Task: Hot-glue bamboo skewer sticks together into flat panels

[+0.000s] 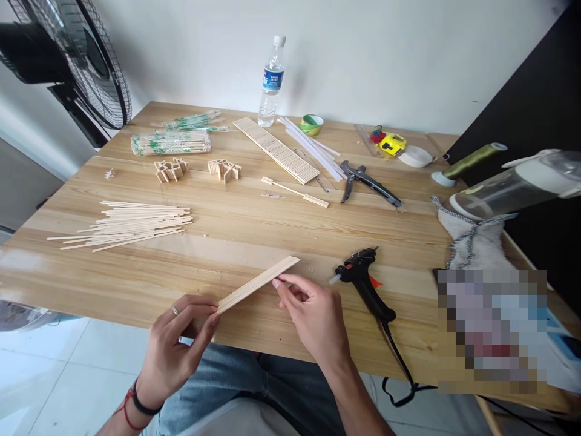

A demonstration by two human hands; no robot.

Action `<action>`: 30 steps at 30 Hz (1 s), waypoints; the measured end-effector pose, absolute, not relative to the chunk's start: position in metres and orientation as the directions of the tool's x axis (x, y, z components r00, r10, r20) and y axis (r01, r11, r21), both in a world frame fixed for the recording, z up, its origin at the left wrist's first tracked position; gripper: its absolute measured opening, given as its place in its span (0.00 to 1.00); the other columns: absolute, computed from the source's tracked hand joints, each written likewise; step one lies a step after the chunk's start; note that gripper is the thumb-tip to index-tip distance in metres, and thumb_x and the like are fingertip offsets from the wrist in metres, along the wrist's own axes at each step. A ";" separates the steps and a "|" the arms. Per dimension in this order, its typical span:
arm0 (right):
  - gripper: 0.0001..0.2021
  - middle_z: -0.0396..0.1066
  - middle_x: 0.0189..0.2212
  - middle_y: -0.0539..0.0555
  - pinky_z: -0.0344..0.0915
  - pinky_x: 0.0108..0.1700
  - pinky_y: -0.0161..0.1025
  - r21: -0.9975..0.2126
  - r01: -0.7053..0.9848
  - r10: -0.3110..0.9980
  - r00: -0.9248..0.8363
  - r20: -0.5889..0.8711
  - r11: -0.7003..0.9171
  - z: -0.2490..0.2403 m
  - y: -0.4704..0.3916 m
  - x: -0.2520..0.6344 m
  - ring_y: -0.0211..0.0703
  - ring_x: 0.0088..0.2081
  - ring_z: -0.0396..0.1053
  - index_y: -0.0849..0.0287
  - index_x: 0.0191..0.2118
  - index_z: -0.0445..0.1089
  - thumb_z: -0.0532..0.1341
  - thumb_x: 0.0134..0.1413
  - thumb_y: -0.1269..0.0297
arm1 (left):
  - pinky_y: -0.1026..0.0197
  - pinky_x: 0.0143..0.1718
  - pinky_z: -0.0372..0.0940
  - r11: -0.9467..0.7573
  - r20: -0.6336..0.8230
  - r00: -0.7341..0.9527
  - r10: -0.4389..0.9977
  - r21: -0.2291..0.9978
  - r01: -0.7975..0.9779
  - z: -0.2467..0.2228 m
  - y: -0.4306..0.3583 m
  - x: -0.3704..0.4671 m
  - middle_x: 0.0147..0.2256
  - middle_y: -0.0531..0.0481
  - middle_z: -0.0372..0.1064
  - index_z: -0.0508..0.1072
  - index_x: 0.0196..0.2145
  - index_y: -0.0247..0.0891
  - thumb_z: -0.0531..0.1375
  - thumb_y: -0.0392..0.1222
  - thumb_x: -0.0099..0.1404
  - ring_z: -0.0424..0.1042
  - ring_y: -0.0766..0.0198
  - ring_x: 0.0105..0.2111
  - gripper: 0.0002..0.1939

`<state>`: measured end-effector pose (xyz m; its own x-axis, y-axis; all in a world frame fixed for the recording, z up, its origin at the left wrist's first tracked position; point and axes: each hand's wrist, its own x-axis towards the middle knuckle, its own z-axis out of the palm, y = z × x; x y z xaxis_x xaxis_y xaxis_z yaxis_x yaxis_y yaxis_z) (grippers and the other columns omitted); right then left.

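Note:
A narrow strip of pale wooden sticks (pixel 258 283) lies side by side in a tilted band above the table's front edge. My left hand (pixel 179 339) is closed on its lower left end, thumb and fingers pinching it. Along the strip's near edge, toward the far end, my right hand (pixel 313 309) pinches it with thumb and forefinger. A black hot glue gun (pixel 367 284) rests just right of my right hand, with a clear glue stick showing at its back. Loose wooden sticks (pixel 136 224) are piled to the left.
Behind are a stick panel (pixel 276 150), two small stick assemblies (pixel 171 170), wrapped sticks (pixel 172 143), a water bottle (pixel 271 85), white glue sticks (pixel 313 147), black cutters (pixel 370 183) and a yellow tape measure (pixel 393 144). A fan (pixel 91 54) stands left; the gun's cord (pixel 399 351) hangs over the front edge.

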<state>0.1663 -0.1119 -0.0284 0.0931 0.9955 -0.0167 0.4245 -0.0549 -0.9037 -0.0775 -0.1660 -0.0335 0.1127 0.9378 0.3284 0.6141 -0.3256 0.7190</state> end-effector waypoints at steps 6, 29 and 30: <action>0.11 0.71 0.17 0.47 0.65 0.26 0.34 -0.901 0.433 0.995 0.081 0.051 0.011 -0.031 -0.113 0.162 0.38 0.19 0.69 0.60 0.38 0.83 0.64 0.64 0.60 | 0.69 0.31 0.73 -0.320 0.326 0.108 0.939 0.719 0.617 -0.034 -0.166 -0.077 0.41 0.47 0.81 0.80 0.38 0.40 0.63 0.35 0.72 0.81 0.64 0.37 0.05; 0.06 0.82 0.32 0.50 0.68 0.33 0.37 -0.664 0.717 0.977 -0.169 0.130 0.213 -0.029 -0.122 0.196 0.43 0.30 0.78 0.54 0.41 0.80 0.65 0.64 0.69 | 0.67 0.34 0.74 -0.334 0.344 0.109 0.933 0.708 0.622 -0.033 -0.166 -0.076 0.40 0.47 0.80 0.79 0.39 0.40 0.64 0.35 0.72 0.80 0.64 0.37 0.04; 0.06 0.82 0.33 0.50 0.68 0.33 0.37 -0.656 0.724 0.977 -0.173 0.129 0.215 -0.030 -0.121 0.194 0.43 0.30 0.78 0.54 0.40 0.80 0.65 0.64 0.70 | 0.67 0.35 0.74 -0.334 0.343 0.110 0.933 0.709 0.621 -0.033 -0.165 -0.076 0.41 0.47 0.80 0.79 0.39 0.41 0.64 0.35 0.72 0.80 0.64 0.37 0.04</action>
